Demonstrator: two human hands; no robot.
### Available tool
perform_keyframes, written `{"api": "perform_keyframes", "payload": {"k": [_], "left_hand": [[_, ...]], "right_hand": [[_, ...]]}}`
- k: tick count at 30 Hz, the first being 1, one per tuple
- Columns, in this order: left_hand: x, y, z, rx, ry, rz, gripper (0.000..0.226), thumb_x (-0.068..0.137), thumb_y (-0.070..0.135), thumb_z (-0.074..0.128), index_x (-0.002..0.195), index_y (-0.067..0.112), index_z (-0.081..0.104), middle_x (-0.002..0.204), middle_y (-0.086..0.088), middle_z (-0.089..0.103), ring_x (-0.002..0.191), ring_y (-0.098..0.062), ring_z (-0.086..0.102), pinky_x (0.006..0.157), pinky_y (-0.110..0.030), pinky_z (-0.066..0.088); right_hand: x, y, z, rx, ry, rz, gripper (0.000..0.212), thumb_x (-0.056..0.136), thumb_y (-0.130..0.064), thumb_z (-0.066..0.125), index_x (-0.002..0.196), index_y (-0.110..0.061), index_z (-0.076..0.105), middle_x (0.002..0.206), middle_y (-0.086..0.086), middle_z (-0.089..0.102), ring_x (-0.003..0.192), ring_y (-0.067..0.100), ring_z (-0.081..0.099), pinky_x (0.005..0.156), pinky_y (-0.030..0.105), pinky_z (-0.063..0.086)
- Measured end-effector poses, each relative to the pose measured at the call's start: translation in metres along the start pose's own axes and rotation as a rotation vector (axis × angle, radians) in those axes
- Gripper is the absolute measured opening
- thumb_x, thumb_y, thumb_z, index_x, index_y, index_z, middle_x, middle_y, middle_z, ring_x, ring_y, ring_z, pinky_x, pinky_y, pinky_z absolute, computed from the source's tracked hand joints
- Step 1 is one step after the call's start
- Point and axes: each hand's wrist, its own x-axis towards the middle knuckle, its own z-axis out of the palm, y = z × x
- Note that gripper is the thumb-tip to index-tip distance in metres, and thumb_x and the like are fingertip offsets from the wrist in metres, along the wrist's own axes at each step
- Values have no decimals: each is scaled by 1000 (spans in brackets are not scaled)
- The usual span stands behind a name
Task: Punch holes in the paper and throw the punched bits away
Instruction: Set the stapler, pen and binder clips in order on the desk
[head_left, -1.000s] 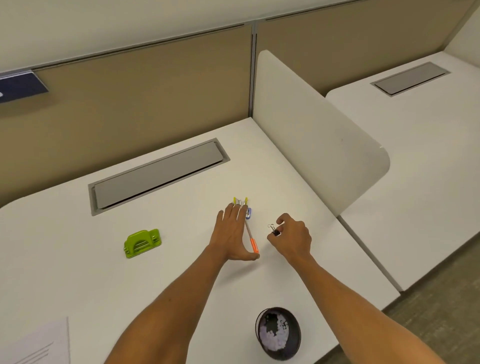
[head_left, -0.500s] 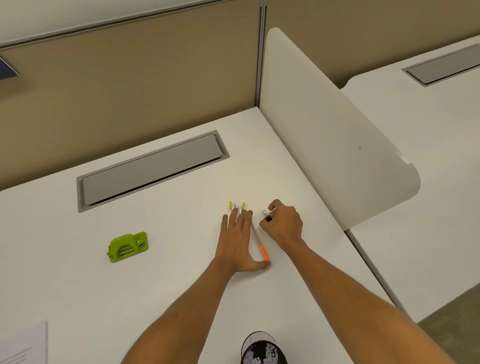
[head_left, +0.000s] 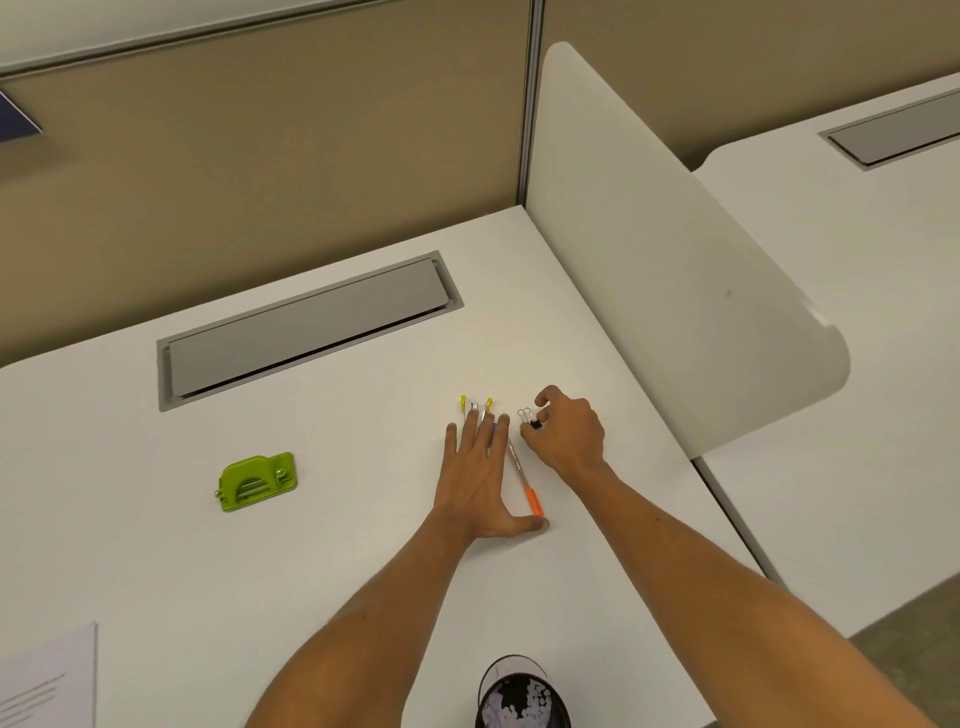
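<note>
A green hole punch sits on the white desk at the left. A corner of printed paper shows at the bottom left. A dark round bin with white paper bits inside stands at the desk's near edge. My left hand lies flat, fingers together, on several pens, one with an orange end; yellow pen caps poke out past the fingertips. Just to the right, my right hand pinches a small black binder clip.
A grey cable flap is set into the desk at the back. A white curved divider panel rises along the desk's right side, with a second desk beyond it. A tan partition wall closes the back.
The view has shifted so the bin sits lower in frame. My right hand has moved the binder clip up and closer to the pen tips. The left hand stays flat on the pens.
</note>
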Motion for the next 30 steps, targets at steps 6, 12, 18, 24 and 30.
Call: {"api": "perform_keyframes", "payload": {"k": [6,12,18,24,30], "left_hand": [[-8,-11,-6,29,-12,-26,140,51,97,40,154,11,2,164,-11,3,151,-31,-4,121,-55,4],[-25,-24,-11,28,-16,-54,138,52,97,43,154,12,2,163,-10,9,150,-32,4,121,-52,9],[-54,-39,-12,-14,-3,-71,133,57,89,54,152,7,11,160,-13,18,148,-34,14,118,-50,19],[-96,-55,-4,-31,11,-112,123,64,80,59,151,6,13,159,-15,19,146,-35,16,119,-48,19],[-139,-75,0,-39,24,-145,114,70,73,61,151,5,16,158,-15,23,145,-35,19,118,-47,22]], "right_hand": [[-3,6,-4,-19,-4,17,39,81,-34,72,116,-18,60,101,1,72,91,23,67,74,33,54],[-10,10,-6,-22,-3,54,38,83,-26,70,118,-18,60,105,1,72,95,23,66,75,31,52],[-30,-1,-2,2,-26,53,26,78,-21,66,104,-20,64,95,-1,71,90,26,66,75,32,53],[-60,-22,16,-6,-128,16,21,69,-19,62,89,-26,68,91,2,71,84,28,66,70,29,51],[-96,-49,35,-109,-264,-69,12,75,-19,65,83,-25,72,83,-2,65,86,25,65,69,30,54]]}}
